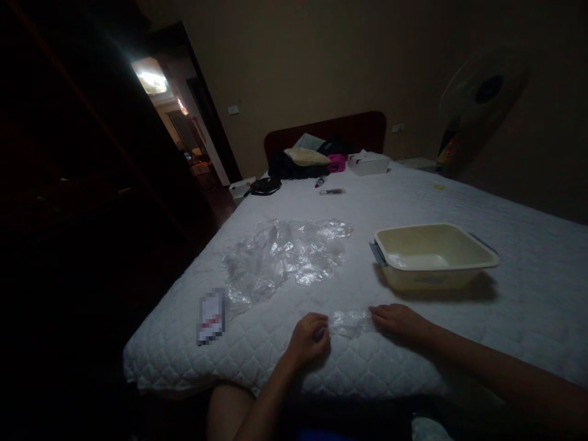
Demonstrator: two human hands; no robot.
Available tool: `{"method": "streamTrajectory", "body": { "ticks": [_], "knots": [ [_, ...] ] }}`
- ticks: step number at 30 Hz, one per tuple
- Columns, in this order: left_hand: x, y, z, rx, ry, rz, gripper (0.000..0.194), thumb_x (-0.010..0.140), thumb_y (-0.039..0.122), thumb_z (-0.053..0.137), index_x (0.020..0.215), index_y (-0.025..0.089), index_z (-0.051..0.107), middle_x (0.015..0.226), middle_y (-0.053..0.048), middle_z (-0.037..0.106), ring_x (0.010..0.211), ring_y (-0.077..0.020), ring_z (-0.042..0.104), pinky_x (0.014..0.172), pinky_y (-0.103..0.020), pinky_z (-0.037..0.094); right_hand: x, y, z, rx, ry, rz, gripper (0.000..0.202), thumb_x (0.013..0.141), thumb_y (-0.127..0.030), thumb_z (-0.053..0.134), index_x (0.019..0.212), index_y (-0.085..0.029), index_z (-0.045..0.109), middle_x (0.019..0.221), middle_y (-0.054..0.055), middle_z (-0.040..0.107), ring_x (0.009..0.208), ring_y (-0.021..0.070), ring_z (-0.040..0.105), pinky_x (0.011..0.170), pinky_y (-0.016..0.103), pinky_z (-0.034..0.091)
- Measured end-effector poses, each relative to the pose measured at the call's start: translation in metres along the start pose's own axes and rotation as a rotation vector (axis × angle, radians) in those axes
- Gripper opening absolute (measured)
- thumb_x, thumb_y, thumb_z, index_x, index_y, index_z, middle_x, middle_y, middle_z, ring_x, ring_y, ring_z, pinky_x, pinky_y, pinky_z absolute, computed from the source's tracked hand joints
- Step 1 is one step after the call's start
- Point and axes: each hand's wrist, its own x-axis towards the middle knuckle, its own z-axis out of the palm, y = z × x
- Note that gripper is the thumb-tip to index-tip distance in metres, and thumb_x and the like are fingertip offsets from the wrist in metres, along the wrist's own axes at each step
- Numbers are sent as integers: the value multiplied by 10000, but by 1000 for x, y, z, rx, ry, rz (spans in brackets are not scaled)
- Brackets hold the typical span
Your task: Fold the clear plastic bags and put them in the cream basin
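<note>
Seated at a bed [358, 373] in dim light, I stretch a folded piece of clear plastic [350, 322] between my hands, just nearer to me than the cream basin [432, 280] and left of it. My left hand [311, 340] pinches one end; my right hand [400, 321], before the basin's near left corner, grips the other between the fingertips. A crumpled spread of clear plastic bags [289, 251] lies left of the basin, and a white box [369, 164] sits well beyond it.
</note>
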Motion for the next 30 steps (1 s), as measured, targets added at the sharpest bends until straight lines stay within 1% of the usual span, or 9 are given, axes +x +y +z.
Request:
{"method": "streamTrajectory", "body": {
  "ticks": [3,6,10,12,15,18,24,27,30],
  "knots": [
    [0,6,-1,105,-42,81,114,750,208,545,838,185,613,941,-84,611,881,-184,555,756,-300,452,-4,0,-2,-3,-68,-50,303,783,-103,392,988,-190,597,1116,113,598,900,216,595,750,358,473],
    [1,9,0,187,-58,125,103,783,208,513,827,185,604,928,-91,605,863,-183,549,737,-304,452,-6,-1,-5,59,-39,82,355,778,-104,389,1067,-192,574,1125,107,596,968,218,579,816,364,464],
    [1,10,3,261,-52,144,115,784,182,492,838,191,594,958,-96,596,865,-188,540,736,-318,452,4,-6,-10,128,130,299,413,712,-84,414,1092,-171,550,1189,117,540,1059,231,523,883,386,430],
    [1,9,5,293,-50,153,132,774,162,484,846,193,590,966,-96,594,861,-192,540,727,-321,453,15,-14,-14,120,235,348,380,715,-93,409,1058,-164,557,1198,127,516,1078,240,499,889,405,420],
    [2,6,9,335,-52,163,161,763,128,473,855,193,588,969,-96,598,861,-195,543,722,-322,453,33,-30,-23,96,330,307,303,776,-153,407,1040,-168,555,1183,133,503,1081,246,477,904,425,391],
    [1,3,12,371,-45,190,204,761,94,449,871,195,588,953,-92,608,860,-196,548,728,-329,452,43,-46,-33,125,364,248,289,800,-266,442,1061,-192,540,1210,126,476,1111,265,438,916,447,361],
    [0,1,12,382,-59,224,224,771,90,436,919,176,580,960,-103,611,880,-205,546,743,-342,448,50,-56,-49,143,435,256,284,817,-311,420,1041,-190,547,1166,123,500,1100,270,446,902,452,360],
    [0,1,12,367,-45,226,236,772,85,427,933,165,579,946,-111,614,869,-208,552,732,-341,451,55,-60,-46,142,387,257,279,846,-268,387,1065,-188,541,1102,115,557,1050,241,495,887,425,394],
    [0,1,13,348,-32,230,231,780,90,419,921,171,583,930,-106,617,865,-203,560,731,-340,454,52,-67,-31,102,264,220,343,851,-278,392,1160,-178,503,1124,124,571,1043,242,514,880,425,417]
  ]
}}
